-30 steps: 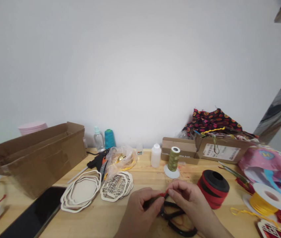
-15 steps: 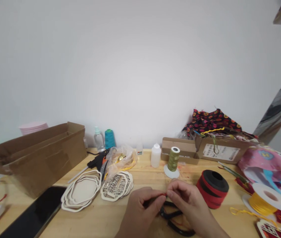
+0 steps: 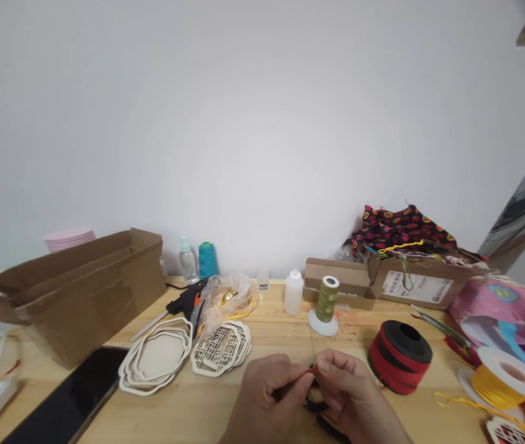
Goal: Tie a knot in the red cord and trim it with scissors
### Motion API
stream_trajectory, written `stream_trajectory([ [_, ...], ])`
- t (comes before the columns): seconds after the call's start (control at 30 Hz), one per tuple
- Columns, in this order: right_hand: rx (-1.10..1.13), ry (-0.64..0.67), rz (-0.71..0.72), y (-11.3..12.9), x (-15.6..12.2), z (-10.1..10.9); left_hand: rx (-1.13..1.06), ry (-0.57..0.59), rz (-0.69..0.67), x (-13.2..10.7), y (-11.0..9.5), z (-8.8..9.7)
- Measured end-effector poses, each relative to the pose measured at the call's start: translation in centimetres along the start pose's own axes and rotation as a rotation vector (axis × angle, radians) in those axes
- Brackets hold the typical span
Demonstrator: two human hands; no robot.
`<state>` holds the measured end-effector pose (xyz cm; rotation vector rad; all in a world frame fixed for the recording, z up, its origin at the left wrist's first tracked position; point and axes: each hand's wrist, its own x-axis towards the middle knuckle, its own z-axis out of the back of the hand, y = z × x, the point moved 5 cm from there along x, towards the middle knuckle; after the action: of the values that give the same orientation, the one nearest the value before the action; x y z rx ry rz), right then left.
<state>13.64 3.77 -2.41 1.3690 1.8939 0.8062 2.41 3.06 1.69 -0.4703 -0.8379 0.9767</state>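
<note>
My left hand (image 3: 266,398) and my right hand (image 3: 357,391) meet low in the middle of the view, fingertips almost touching. Between them is a small piece of red material (image 3: 311,370), pinched by both hands. It looks like thin cord or folded ribbon, but the fingers cover most of it. Black-handled scissors (image 3: 315,405) lie on the table beneath the hands, partly hidden by them. To the right of my right hand stands a black spool wound with red ribbon (image 3: 377,362). Just beyond the fingers is a cone of olive green thread (image 3: 326,302).
Left on the wooden table are a cardboard box (image 3: 95,302), a phone (image 3: 65,394), wooden frames (image 3: 126,376), lattice cutouts (image 3: 213,354) and a glue gun (image 3: 186,302). A white bottle (image 3: 293,293) stands behind. A yellow cord spool (image 3: 498,388) and a fabric-filled box (image 3: 414,283) are right.
The view has shifted slightly, so things appear a little farther right. My right hand has turned and covers more of the scissors. Both hands keep their pinch on the red material.
</note>
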Motion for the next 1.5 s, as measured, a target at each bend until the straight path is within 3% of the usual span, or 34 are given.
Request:
stream_trajectory([
  [0.1, -0.068, 0.019, 0.011, 0.1, 0.3, 0.2, 0.005, 0.007, 0.0, -0.1, 0.3, 0.1],
  [0.3, -0.391, 0.013, 0.213, 1.8, 0.3, 0.1, -0.246, -0.046, 0.214, -0.4, 1.7, 0.0],
  [0.53, -0.481, -0.058, 0.258, 1.8, 0.1, 0.4, -0.061, 0.034, 0.051, 0.2, 0.7, -0.1],
  [0.67, -0.49, -0.073, 0.256, 1.6, 0.0, 0.5, -0.039, 0.049, 0.069, 0.1, 0.6, -0.2],
  [0.77, -0.547, -0.039, 0.313, 3.0, -0.5, 0.2, -0.087, 0.101, 0.139, 0.0, 1.0, -0.2],
  [0.83, -0.63, 0.003, 0.393, 4.4, -0.9, 0.0, -0.109, 0.165, 0.083, 0.0, 1.0, -0.2],
  [0.93, -0.851, 0.064, 0.527, 6.0, -1.4, -0.3, -0.163, 0.12, -0.017, 0.2, 1.0, 0.6],
  [1.03, -1.023, 0.122, 0.628, 6.4, -1.7, -0.8, -0.325, 0.063, 0.132, 0.2, 1.8, 0.8],
  [1.1, -1.085, 0.172, 0.658, 6.1, -1.8, -1.4, -0.497, 0.116, 0.219, 0.0, 1.6, -0.1],
  [1.2, -1.09, 0.192, 0.652, 5.6, -1.7, -1.8, -0.704, 0.239, 0.214, 0.0, 0.4, -1.6],
  [1.27, -1.036, 0.137, 0.623, 5.6, -1.5, -1.5, -0.732, 0.278, 0.226, -0.1, 0.1, -2.2],
  [1.33, -0.942, 0.089, 0.568, 5.6, -1.2, -0.9, -0.743, 0.275, 0.252, -0.1, 0.3, -2.4],
  [1.5, -0.658, 0.159, 0.364, 4.8, -0.6, -0.5, -0.683, 0.203, 0.293, 0.0, 1.0, -1.9],
])
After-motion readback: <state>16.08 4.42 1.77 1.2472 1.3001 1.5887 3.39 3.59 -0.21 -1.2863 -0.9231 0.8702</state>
